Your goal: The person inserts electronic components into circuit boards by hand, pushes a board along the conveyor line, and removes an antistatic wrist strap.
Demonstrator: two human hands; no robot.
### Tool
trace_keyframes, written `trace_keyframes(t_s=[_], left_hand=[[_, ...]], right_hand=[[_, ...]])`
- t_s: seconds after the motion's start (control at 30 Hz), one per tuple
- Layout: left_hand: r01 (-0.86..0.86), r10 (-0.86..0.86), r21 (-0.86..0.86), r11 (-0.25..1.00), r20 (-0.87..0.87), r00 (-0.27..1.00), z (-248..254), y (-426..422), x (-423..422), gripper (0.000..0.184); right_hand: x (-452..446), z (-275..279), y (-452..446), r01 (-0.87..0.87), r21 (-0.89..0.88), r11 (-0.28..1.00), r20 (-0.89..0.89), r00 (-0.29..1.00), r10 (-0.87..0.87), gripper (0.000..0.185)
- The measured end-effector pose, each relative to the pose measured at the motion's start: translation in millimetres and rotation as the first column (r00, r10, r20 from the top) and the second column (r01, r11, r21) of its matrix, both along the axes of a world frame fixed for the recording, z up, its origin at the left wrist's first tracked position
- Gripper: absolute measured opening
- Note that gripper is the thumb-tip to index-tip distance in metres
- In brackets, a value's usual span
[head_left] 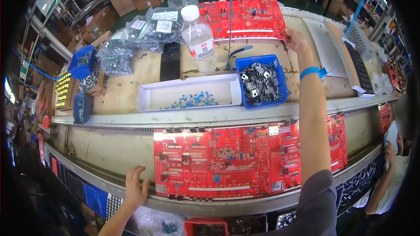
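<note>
My right hand reaches far forward and pinches the right corner of a red circuit board at the back of the bench. A blue band is round that wrist. My left hand rests by the conveyor's near rail, fingers apart and holding nothing, left of another red circuit board. A further red board lies on the conveyor to the right, partly behind my right arm. Between the rows stand a blue bin of black components and a white tray with small blue parts.
A clear bottle stands behind the tray, near plastic bags of parts. Blue bins are at the left. A metal rail runs between bench and conveyor. Another person's hands show at the far right.
</note>
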State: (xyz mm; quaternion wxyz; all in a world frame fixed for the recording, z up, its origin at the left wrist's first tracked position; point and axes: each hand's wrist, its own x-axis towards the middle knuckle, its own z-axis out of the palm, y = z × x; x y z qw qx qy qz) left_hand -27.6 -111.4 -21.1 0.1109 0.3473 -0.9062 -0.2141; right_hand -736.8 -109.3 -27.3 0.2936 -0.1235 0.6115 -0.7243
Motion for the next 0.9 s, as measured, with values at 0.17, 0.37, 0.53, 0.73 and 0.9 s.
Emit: trace_keyframes(t_s=[0.17, 0.37, 0.53, 0.73, 0.9], left_hand=[[0.01, -0.01, -0.006, 1.0, 0.003, 1.0, 0, 0, -1, 0.036], [-0.002, 0.002, -0.006, 1.0, 0.004, 1.0, 0, 0, 0, 0.036], [-0.003, 0.003, 0.006, 1.0, 0.005, 1.0, 1, 1, -2, 0.036], [-0.013, 0.012, 0.034, 0.999, 0.031, 0.999, 3, 2, -2, 0.033], [-0.011, 0.01, 0.044, 0.999, 0.03, 1.0, 3, 1, -3, 0.033]], right_hand=[[-5, -5, -3, 0.014, 0.016, 1.0, -0.007, 1.0, -0.014, 0.023], [-4, -8, -12, 0.143, 0.114, 0.983, -0.137, 0.982, -0.127, 0.02], [10, -2, -10, 0.307, 0.321, 0.896, -0.546, 0.833, -0.09, 0.022], [6, -7, -14, 0.406, 0.408, 0.818, -0.726, 0.687, 0.022, 0.023], [5, -10, -15, 0.401, 0.406, 0.822, -0.746, 0.664, 0.044, 0.024]])
